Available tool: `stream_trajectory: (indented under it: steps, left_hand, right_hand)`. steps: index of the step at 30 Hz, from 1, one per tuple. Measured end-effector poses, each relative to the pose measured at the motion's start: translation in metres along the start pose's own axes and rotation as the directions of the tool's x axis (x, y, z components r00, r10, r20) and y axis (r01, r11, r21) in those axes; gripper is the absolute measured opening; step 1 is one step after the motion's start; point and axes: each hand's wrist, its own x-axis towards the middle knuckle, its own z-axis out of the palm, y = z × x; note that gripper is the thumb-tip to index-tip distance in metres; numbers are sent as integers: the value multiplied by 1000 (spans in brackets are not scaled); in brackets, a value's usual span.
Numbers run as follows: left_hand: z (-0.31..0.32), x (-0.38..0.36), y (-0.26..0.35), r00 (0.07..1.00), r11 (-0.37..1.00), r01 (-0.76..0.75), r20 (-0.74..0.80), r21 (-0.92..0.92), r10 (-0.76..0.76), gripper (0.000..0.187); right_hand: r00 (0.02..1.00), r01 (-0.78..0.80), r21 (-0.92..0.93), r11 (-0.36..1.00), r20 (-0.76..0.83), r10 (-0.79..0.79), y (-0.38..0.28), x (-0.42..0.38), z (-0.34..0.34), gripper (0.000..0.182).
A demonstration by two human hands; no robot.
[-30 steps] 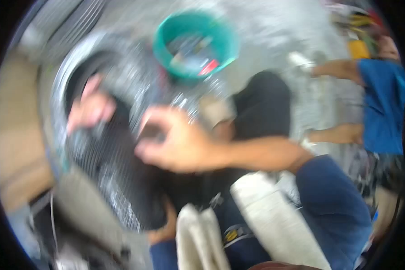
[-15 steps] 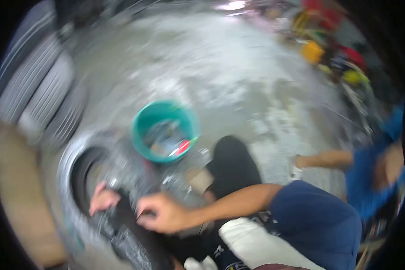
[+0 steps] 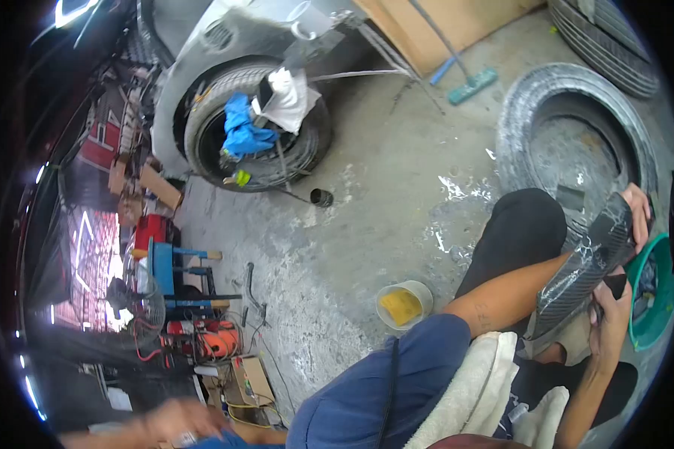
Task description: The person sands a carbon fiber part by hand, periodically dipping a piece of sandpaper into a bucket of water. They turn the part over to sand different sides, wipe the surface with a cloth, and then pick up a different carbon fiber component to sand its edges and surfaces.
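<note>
A long black panel (image 3: 583,258) with a woven carbon-like pattern and whitish wet streaks lies slanted over my lap, at the right of the view. My left hand (image 3: 636,215) is closed around its far end, the forearm passing beneath the panel. Close to the panel's lower right edge, my right hand (image 3: 611,310) pinches a small dark piece (image 3: 615,284) whose kind I cannot tell. Just beyond the hands stands a green basin (image 3: 663,277) with assorted things inside. A whitened tire (image 3: 518,135) lies flat on the floor past the panel's upper end.
On the floor left of my knee sits a pale tub (image 3: 425,298) with a yellow sponge (image 3: 401,307). A blue cloth (image 3: 243,127) rests on another tire (image 3: 318,146) by a grey car body. A green brush (image 3: 472,86) leans nearby. Another person's hand (image 3: 183,420) shows at lower left.
My view has swung left, so the basin, whitened tire and panel have shifted from the left side to the right. The panel stays with my hands.
</note>
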Motion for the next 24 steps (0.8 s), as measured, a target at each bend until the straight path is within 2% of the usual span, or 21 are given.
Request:
stream_trajectory:
  steps: [1, 2, 3, 5, 6, 8, 9, 10, 12, 14, 15, 16, 17, 18, 19, 21, 22, 23, 24]
  left_hand:
    - [18, 6, 17, 988, 999, -15, -150, 44, 21, 44]
    - [40, 19, 34, 945, 996, -33, -322, 88, 60, 42]
    - [63, 37, 44, 873, 987, -48, -473, 152, 115, 42]
    - [104, 72, 75, 708, 964, -23, -676, 267, 204, 44]
    - [121, 89, 88, 650, 943, 8, -718, 332, 247, 47]
    - [142, 117, 112, 662, 844, 132, -680, 519, 315, 55]
    - [151, 134, 137, 730, 627, 239, -563, 741, 387, 58]
    - [148, 130, 145, 778, 560, 306, -541, 770, 318, 60]
    - [160, 132, 160, 821, 513, 359, -525, 780, 224, 59]
    - [174, 134, 175, 816, 500, 397, -545, 770, 192, 59]
    - [176, 132, 183, 813, 499, 403, -551, 767, 190, 59]
    - [178, 130, 192, 809, 499, 410, -557, 764, 187, 59]
    - [174, 122, 195, 783, 442, 440, -575, 782, 238, 60]
    - [171, 115, 198, 771, 407, 453, -578, 793, 267, 60]
    - [168, 109, 201, 759, 372, 468, -580, 801, 295, 61]
    - [166, 99, 201, 563, 797, 289, -767, 531, 307, 59]
    - [167, 96, 195, 547, 803, 266, -770, 533, 329, 60]
    - [168, 94, 188, 531, 809, 244, -771, 535, 351, 61]
    - [166, 82, 174, 528, 842, 191, -776, 505, 345, 62]
  right_hand:
    - [992, -123, 111, 986, 37, 120, -2, -1, 3, 14]
    - [970, -226, 247, 942, 151, 192, 12, 6, -17, 20]
    - [968, -225, 244, 943, 166, 188, 7, -1, -26, 20]
    - [893, -429, 359, 829, 304, 330, 10, 0, -28, 23]
    - [860, -486, 409, 773, 380, 340, 16, 4, -31, 26]
    - [835, -514, 414, 751, 442, 328, 22, 2, -34, 25]
    - [810, -543, 418, 728, 490, 323, 23, 2, -35, 23]
    - [740, -642, 439, 629, 570, 358, 29, 10, -32, 23]
    - [743, -630, 397, 668, 558, 369, 41, 15, -32, 27]
    - [775, -569, 294, 767, 504, 382, 59, 23, -40, 30]
    - [770, -565, 285, 775, 520, 370, 53, 23, -26, 30]
    - [885, -364, 186, 913, 374, 277, 42, 14, -4, 28]
    - [961, -153, 51, 987, 239, 136, 30, 3, 21, 26]
    - [983, -63, 35, 997, 177, 56, 12, -12, 47, 25]
    - [980, -56, 35, 998, 192, 48, 11, -15, 55, 25]
    - [960, 66, 67, 996, 269, -82, 15, -16, 67, 26]
    - [938, -63, 89, 994, 346, 28, 9, -11, 66, 26]
    - [935, -59, 88, 994, 355, 24, 8, -6, 63, 26]
    - [854, -314, 136, 939, 472, 217, 10, 0, 56, 24]
